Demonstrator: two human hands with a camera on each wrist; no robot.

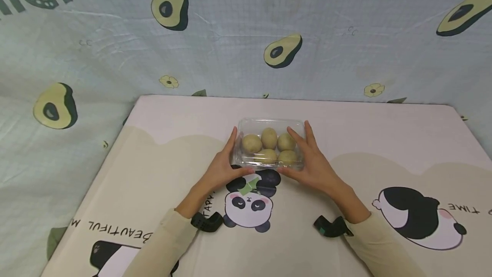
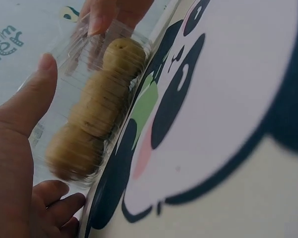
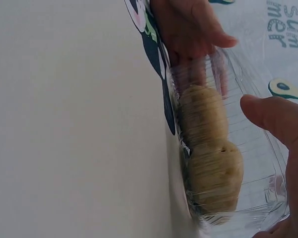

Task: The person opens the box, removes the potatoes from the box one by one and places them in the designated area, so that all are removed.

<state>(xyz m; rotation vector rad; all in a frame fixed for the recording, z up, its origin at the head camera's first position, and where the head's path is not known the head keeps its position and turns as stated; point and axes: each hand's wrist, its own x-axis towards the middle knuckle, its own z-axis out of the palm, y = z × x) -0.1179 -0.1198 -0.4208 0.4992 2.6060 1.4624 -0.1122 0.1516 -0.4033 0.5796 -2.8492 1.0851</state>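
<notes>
A clear plastic box (image 1: 269, 122) with ribbed walls sits near the table's middle, several round, yellow-brown potatoes (image 1: 251, 143) inside it. My left hand (image 1: 221, 168) grips its left end, the thumb along the near side and the fingers at the left wall. At the opposite end my right hand (image 1: 317, 163) holds it, thumb at the near side and fingers spread along the right side. Through the plastic, the left wrist view shows potatoes (image 2: 99, 104) in a row. Two potatoes (image 3: 216, 173) show plainly in the right wrist view. Whether the lid is fastened, I cannot tell.
A pale tablecloth (image 1: 300, 243) with printed pandas covers the table. Behind it hangs a light cloth (image 1: 230, 20) with printed avocados. Black wrist mounts (image 1: 207, 222) sit at both cuffs. The table's far edge lies just beyond the box.
</notes>
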